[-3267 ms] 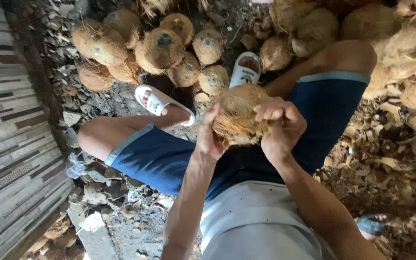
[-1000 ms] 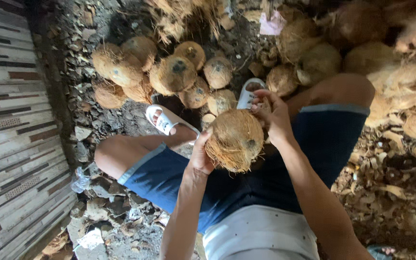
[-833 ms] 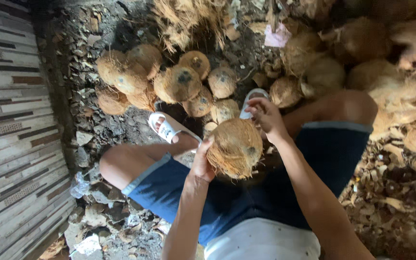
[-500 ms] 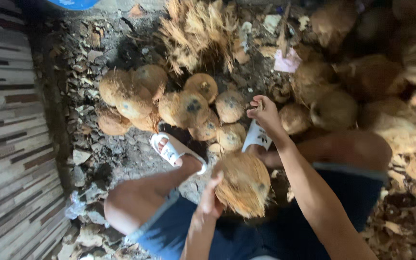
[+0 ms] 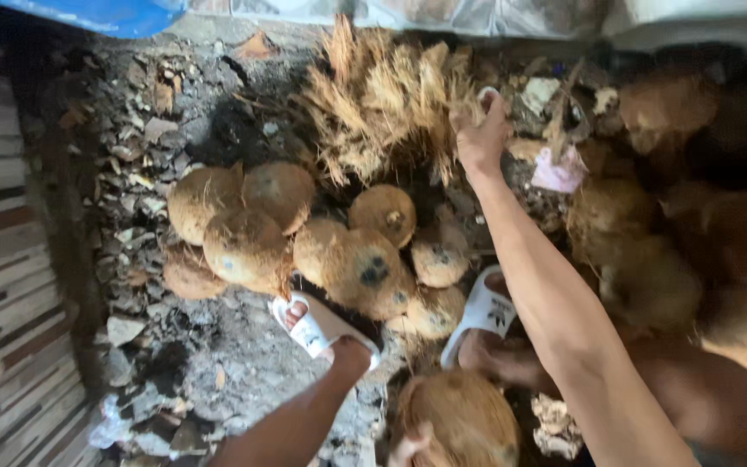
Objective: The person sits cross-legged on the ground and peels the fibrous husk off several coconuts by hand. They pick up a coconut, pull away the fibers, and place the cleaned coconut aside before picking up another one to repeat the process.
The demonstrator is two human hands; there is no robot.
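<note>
A husked brown coconut [image 5: 464, 424] rests low between my legs, and my left hand [image 5: 405, 447], barely in view at the bottom edge, holds its left side. My right arm reaches far forward. My right hand [image 5: 480, 134] is at the pile of dry, torn husk fibres [image 5: 382, 95], with its back towards me and its fingers hidden. I cannot tell whether it holds any husk. Several husked coconuts [image 5: 347, 255] lie in a heap just beyond my feet, which are in white sandals [image 5: 317, 329].
Unhusked brown coconuts [image 5: 650, 259] are stacked on the right. The ground [image 5: 175, 372] is covered with stones and husk scraps. A striped tiled wall [image 5: 2, 303] runs along the left. A blue sheet [image 5: 105, 13] and a pink scrap [image 5: 557, 173] lie at the far side.
My right hand has left the coconut and stretched forward to the husk pile. The view has tilted forward, so the coconut and my left hand have dropped to the bottom edge.
</note>
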